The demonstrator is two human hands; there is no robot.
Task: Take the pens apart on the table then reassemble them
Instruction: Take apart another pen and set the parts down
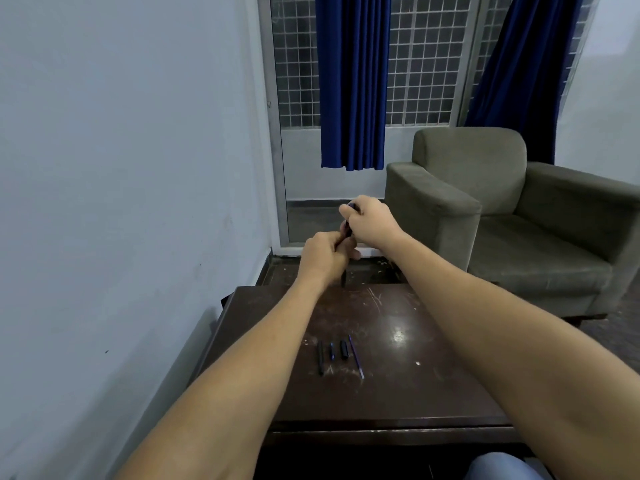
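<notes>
Both my hands are held out above the far edge of the dark wooden table [398, 393] and grip one dark pen [344, 278] between them. My left hand [323, 259] is closed around its lower part, whose tip sticks out below the fist. My right hand [370, 221] is closed on the upper end. On the table lie the parts of another pen: a black barrel [320, 357], a short blue piece [332, 351], a short black piece [343, 349] and a thin blue-violet refill [356, 356], side by side.
A grey-green armchair [519, 216] stands to the right behind the table. A pale wall runs along the left. Blue curtains [353, 81] hang before a barred window at the back. A bit of light blue cloth [498, 465] shows at the bottom edge.
</notes>
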